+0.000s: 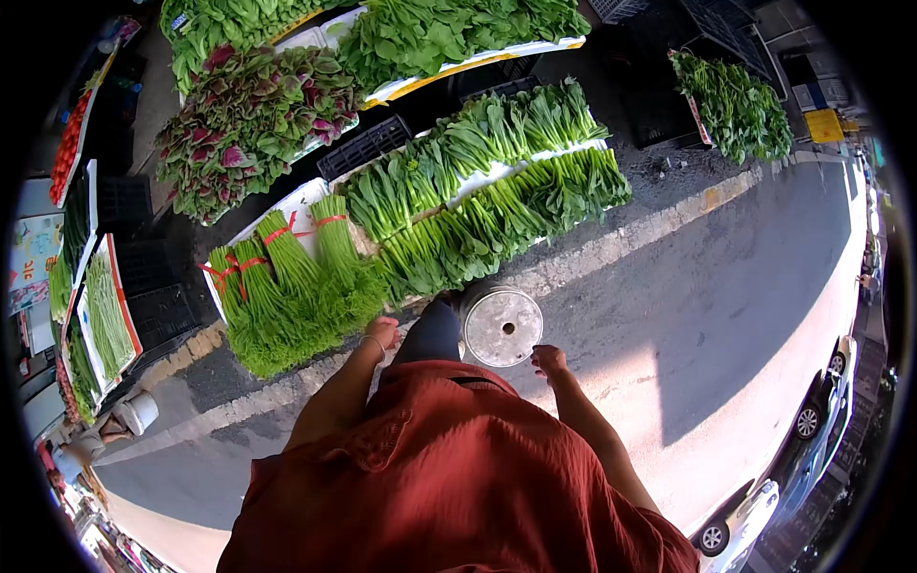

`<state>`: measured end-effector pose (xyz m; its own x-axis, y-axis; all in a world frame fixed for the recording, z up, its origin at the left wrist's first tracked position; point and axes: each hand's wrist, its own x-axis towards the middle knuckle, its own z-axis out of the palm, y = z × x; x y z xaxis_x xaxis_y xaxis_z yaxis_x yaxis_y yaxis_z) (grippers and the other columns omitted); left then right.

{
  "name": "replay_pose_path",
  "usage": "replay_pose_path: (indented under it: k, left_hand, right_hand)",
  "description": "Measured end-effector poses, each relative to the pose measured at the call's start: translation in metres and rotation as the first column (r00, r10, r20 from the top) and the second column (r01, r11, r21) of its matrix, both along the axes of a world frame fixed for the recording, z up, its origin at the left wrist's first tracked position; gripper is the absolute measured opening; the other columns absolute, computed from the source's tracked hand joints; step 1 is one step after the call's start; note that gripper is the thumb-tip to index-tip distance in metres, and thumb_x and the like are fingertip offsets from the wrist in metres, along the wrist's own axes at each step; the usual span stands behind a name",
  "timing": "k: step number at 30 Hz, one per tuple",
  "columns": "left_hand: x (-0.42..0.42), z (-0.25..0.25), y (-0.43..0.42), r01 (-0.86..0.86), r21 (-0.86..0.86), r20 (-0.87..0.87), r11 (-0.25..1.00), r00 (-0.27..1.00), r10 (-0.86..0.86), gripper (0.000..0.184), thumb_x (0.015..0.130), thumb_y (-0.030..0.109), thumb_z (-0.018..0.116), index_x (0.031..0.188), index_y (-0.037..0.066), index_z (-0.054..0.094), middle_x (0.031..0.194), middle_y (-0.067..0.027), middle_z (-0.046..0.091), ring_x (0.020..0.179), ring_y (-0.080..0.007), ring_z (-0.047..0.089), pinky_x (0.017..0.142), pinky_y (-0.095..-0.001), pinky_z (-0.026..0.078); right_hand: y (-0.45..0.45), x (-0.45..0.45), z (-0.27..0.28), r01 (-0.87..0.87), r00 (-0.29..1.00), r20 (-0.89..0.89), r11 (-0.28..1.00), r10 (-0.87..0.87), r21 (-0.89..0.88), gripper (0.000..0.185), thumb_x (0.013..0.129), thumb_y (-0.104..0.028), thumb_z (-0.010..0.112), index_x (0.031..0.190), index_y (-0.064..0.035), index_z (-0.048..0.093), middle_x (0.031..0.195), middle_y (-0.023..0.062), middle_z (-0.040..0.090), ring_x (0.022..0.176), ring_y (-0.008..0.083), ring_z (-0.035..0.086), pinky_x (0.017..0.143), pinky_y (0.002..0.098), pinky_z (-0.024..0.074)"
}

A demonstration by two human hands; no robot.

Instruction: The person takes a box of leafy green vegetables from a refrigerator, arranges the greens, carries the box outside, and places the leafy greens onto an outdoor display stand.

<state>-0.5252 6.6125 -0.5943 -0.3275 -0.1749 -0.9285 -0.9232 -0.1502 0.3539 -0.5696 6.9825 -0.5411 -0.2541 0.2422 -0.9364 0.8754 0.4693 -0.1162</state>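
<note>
My left hand [384, 332], with a bracelet at the wrist, hangs beside feathery green bundles [296, 320] tied with red bands. Its fingers are loosely curled, and I see nothing in them. On the other side, my right hand [549, 361] is at the rim of a round, drum-like stool [490, 313] with a pale, worn top and a central hole. Those fingers are curled too, with nothing visible in them; whether they touch the rim I cannot tell. Rows of leafy green stalks [497, 215] lie in front of me, just beyond the stool.
Red-and-green amaranth [258, 119] and more leafy greens [463, 33] are piled farther back. Another bunch [731, 105] sits at the upper right. A stone kerb [659, 224] runs between the stall and the road [611, 382]. Parked cars [812, 430] stand at the right.
</note>
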Motion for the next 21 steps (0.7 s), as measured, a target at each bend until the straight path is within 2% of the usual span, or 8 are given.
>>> replay_pose_path:
  k: [2,4,7,11,13,15,19,21]
  left_hand:
    - [-0.016,-0.004,-0.005,-0.028,0.035,-0.010,0.999,1.000,0.029,0.010,0.075,0.013,0.044,0.081,0.009,0.051,0.062,-0.0046,0.052,0.046,-0.0129,0.050,0.038,-0.0248,0.041]
    - [-0.031,-0.014,-0.009,-0.014,0.057,-0.014,0.998,1.000,0.015,0.010,0.075,0.013,0.044,0.081,0.009,0.050,0.061,-0.0045,0.052,0.046,-0.0126,0.049,0.037,-0.0247,0.040]
    - [-0.073,-0.002,-0.012,-0.016,0.015,-0.017,1.000,1.000,0.016,0.010,0.074,0.011,0.044,0.082,0.008,0.050,0.059,-0.0043,0.050,0.044,-0.0120,0.047,0.034,-0.0248,0.037]
    - [-0.125,0.005,-0.011,0.027,0.072,0.021,0.997,0.999,-0.029,0.011,0.075,0.011,0.044,0.084,0.008,0.050,0.063,-0.0037,0.051,0.046,-0.0115,0.048,0.037,-0.0248,0.039]
    - [-0.147,0.001,-0.012,0.087,-0.006,0.000,0.996,0.996,-0.087,0.011,0.075,0.014,0.048,0.085,0.011,0.051,0.066,-0.0021,0.053,0.052,-0.0114,0.052,0.044,-0.0264,0.044]
    - [-0.168,0.003,-0.009,0.087,-0.011,-0.014,0.996,0.996,-0.087,0.011,0.076,0.015,0.048,0.085,0.011,0.051,0.066,-0.0019,0.053,0.052,-0.0116,0.052,0.044,-0.0262,0.044]
    - [-0.205,-0.007,-0.010,0.017,-0.038,-0.033,0.999,0.999,-0.019,0.012,0.076,0.017,0.047,0.083,0.009,0.051,0.067,-0.0038,0.053,0.051,-0.0134,0.052,0.044,-0.0273,0.043]
    - [-0.222,-0.024,-0.014,0.015,0.019,-0.031,1.000,0.999,-0.014,0.013,0.075,0.017,0.049,0.081,0.007,0.052,0.067,-0.0052,0.054,0.050,-0.0167,0.052,0.043,-0.0277,0.042]
  right_hand:
    - [-0.003,-0.020,0.004,-0.107,0.993,-0.060,0.994,0.105,-0.039,0.030,0.073,-0.026,0.049,0.099,-0.0111,0.052,0.085,0.0026,0.056,0.076,0.0146,0.053,0.060,0.0316,0.0425]
    - [-0.021,-0.048,0.030,0.131,0.978,-0.148,0.983,-0.150,-0.128,0.033,0.073,-0.024,0.048,0.102,-0.0088,0.050,0.090,0.0047,0.056,0.079,0.0158,0.053,0.062,0.0316,0.0424]
    - [-0.038,-0.082,0.039,0.130,0.956,-0.234,0.972,-0.175,-0.195,0.035,0.074,-0.022,0.047,0.105,-0.0064,0.048,0.092,0.0062,0.055,0.083,0.0170,0.053,0.064,0.0307,0.0422]
    - [-0.047,-0.106,0.041,0.169,0.940,-0.253,0.956,-0.230,-0.240,0.034,0.074,-0.022,0.047,0.104,-0.0060,0.049,0.092,0.0059,0.056,0.083,0.0166,0.053,0.065,0.0302,0.0420]
    - [-0.045,-0.112,0.036,0.158,0.957,-0.199,0.955,-0.210,-0.252,0.034,0.074,-0.022,0.048,0.104,-0.0062,0.049,0.092,0.0057,0.056,0.083,0.0165,0.053,0.065,0.0296,0.0417]
    - [-0.042,-0.120,0.039,0.171,0.965,-0.153,0.954,-0.212,-0.247,0.033,0.074,-0.021,0.048,0.103,-0.0064,0.049,0.092,0.0054,0.056,0.082,0.0163,0.053,0.065,0.0291,0.0417]
    - [-0.020,-0.151,0.026,0.289,0.927,-0.162,0.918,-0.339,-0.272,0.029,0.075,-0.020,0.049,0.101,-0.0075,0.050,0.089,0.0041,0.056,0.077,0.0145,0.054,0.062,0.0271,0.0422]
    - [0.001,-0.175,0.009,0.408,0.855,-0.199,0.858,-0.479,-0.312,0.027,0.074,-0.021,0.051,0.097,-0.0071,0.051,0.085,0.0054,0.056,0.073,0.0151,0.054,0.060,0.0288,0.0436]
